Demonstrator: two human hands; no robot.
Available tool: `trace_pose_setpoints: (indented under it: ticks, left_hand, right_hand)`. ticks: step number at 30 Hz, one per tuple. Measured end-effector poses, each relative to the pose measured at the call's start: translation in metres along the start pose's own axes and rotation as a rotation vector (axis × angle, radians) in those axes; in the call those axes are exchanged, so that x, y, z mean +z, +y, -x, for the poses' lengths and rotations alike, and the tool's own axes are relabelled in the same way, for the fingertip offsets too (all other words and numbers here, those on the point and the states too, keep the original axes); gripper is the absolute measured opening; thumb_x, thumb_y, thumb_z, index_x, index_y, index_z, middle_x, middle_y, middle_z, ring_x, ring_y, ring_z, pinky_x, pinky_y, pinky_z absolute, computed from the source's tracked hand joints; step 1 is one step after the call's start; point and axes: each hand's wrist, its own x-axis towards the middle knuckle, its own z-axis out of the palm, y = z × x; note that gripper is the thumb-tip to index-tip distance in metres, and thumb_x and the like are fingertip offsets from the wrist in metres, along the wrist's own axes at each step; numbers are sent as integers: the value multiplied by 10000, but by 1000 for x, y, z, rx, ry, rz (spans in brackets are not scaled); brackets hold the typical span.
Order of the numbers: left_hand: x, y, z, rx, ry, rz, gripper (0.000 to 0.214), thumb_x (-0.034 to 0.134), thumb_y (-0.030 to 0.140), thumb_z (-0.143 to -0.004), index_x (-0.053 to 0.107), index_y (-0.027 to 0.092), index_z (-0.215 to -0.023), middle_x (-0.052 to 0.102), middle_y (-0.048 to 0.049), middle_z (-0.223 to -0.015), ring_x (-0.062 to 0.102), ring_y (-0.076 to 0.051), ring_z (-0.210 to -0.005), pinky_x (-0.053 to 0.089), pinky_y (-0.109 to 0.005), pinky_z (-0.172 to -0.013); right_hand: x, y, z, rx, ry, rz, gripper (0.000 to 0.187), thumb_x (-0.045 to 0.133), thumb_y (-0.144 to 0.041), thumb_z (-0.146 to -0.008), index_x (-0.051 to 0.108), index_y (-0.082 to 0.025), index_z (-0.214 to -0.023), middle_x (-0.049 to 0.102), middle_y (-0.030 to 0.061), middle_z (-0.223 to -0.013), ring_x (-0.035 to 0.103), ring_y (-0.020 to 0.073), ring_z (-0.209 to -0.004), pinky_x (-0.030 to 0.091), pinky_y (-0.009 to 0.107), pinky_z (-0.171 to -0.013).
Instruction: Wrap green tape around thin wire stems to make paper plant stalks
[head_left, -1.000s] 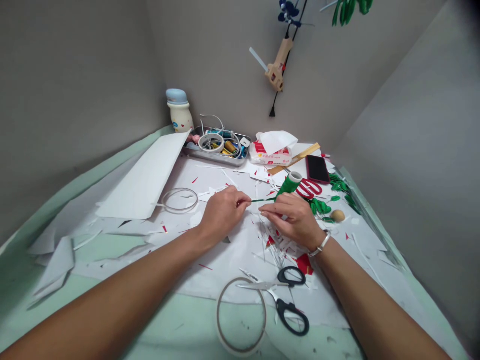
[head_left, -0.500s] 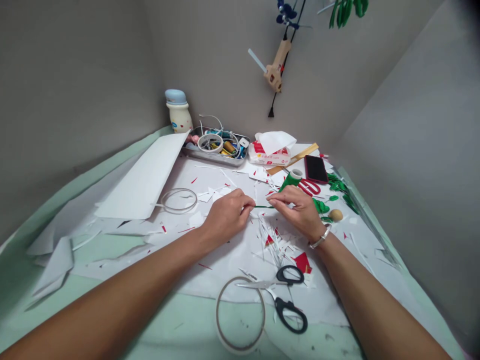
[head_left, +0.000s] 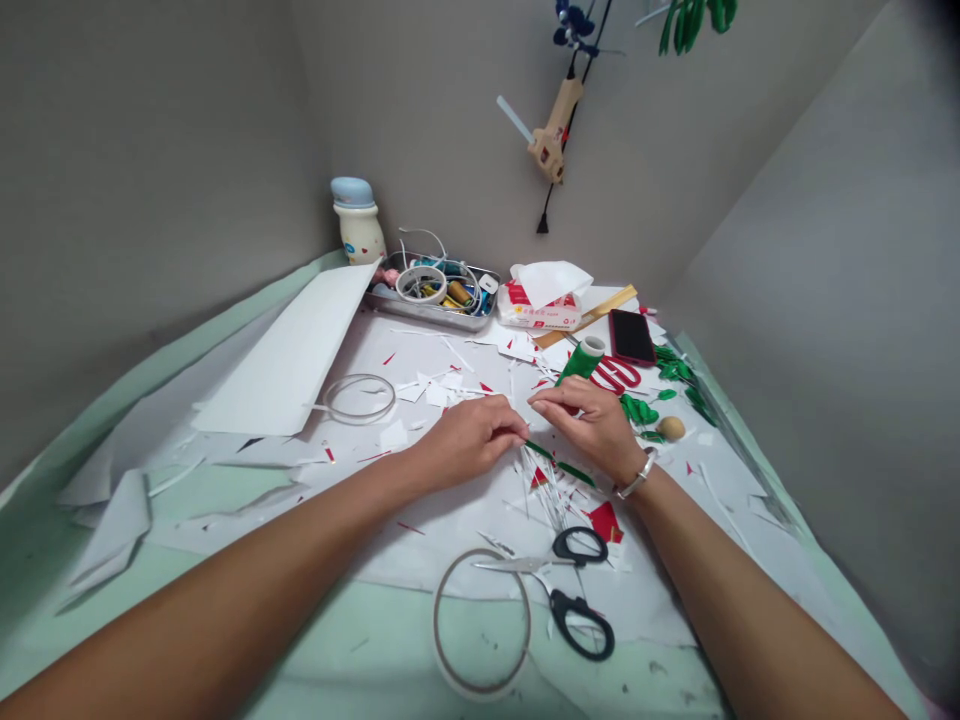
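Observation:
My left hand (head_left: 474,436) is closed in a pinch on one end of a thin green-wrapped stem (head_left: 541,452). The stem slants down to the right, and its far end lies below my right hand, apart from it. My right hand (head_left: 589,418) hovers just right of the left, thumb and fingers pressed together; whatever is between them is too small to make out. Right behind it a spool of green thread (head_left: 579,362) leans, partly covered by the fingers. Under the stem lies a loose bunch of thin white sticks (head_left: 551,500).
Black-handled scissors (head_left: 570,590) overlap a roll of tape (head_left: 442,640) at the front. Green leaves (head_left: 675,365), a wooden ball (head_left: 671,428), red-handled scissors (head_left: 616,374) and a phone (head_left: 632,337) lie right. A metal tray (head_left: 450,318) and tissue pack (head_left: 540,312) stand behind.
The stem was stretched level between both hands; now only my left hand holds it and it points down to the right. My left hand moved right and slightly nearer; the right shifted slightly left.

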Motion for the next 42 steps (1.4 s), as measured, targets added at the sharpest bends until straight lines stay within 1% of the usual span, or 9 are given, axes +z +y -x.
trace_pose_setpoints:
  ticks: [6,9,13,17,24,28,31,38,42]
  left_hand:
    - [-2,-7,-5,-244,133,403,178,563,297,-802,669,163,-852,638,-6,-762,560,-114,-667,428,-228,-623]
    - [-2,-11,-6,-343,227,473,224,578,343,-789,656,151,-874,624,6,-690,543,-109,-611,419,-226,-589]
    - [-3,-13,-6,-418,366,284,213,576,337,-782,668,158,-852,653,-8,-738,555,-123,-631,423,-240,-607]
    - [-2,-14,-5,-379,414,-2,172,546,273,-793,678,173,-838,657,-23,-802,565,-137,-675,423,-256,-647]
    - [1,-9,-1,-224,241,-241,164,503,189,-792,665,168,-799,618,-35,-802,555,-146,-680,408,-264,-629]
    - [2,-3,1,-30,58,-103,181,511,177,-812,687,188,-853,619,-25,-821,568,-143,-759,424,-252,-696]
    - [0,-1,0,4,41,80,158,537,207,-821,692,197,-850,627,-21,-840,575,-144,-824,431,-261,-776]
    - [-4,-8,-5,-314,274,401,209,588,339,-791,666,157,-857,636,-8,-754,552,-120,-665,424,-238,-619]
    - [-3,-13,-6,-422,408,299,210,587,333,-780,669,157,-858,653,-11,-756,550,-121,-636,416,-241,-600]
  right_hand:
    - [8,9,3,43,-24,6,161,575,-272,-868,724,-213,-845,689,24,-750,585,155,-696,431,287,-666]
    - [13,4,6,4,-102,71,157,574,-243,-867,727,-212,-863,696,28,-758,587,152,-699,425,284,-678]
    - [17,-6,9,-115,-215,141,136,586,-240,-862,720,-214,-869,645,9,-668,545,139,-666,395,281,-686]
    - [14,-9,8,-207,-204,162,161,577,-289,-876,720,-218,-899,604,8,-655,519,136,-656,368,285,-665]
    - [1,-6,3,-150,-14,95,158,596,-299,-868,734,-222,-881,585,11,-638,505,142,-637,366,294,-635]
    - [-1,-2,1,-58,35,10,147,595,-279,-866,730,-221,-858,611,10,-648,519,144,-638,396,289,-640]
    - [1,4,1,11,38,-18,155,582,-272,-871,726,-217,-848,648,16,-690,543,145,-650,412,281,-635]
    - [14,7,6,-19,-119,73,150,579,-252,-863,724,-216,-842,676,21,-718,575,147,-677,409,277,-648]
    - [17,-3,7,-153,-210,180,146,589,-278,-864,725,-224,-874,620,8,-647,528,140,-655,368,289,-669]
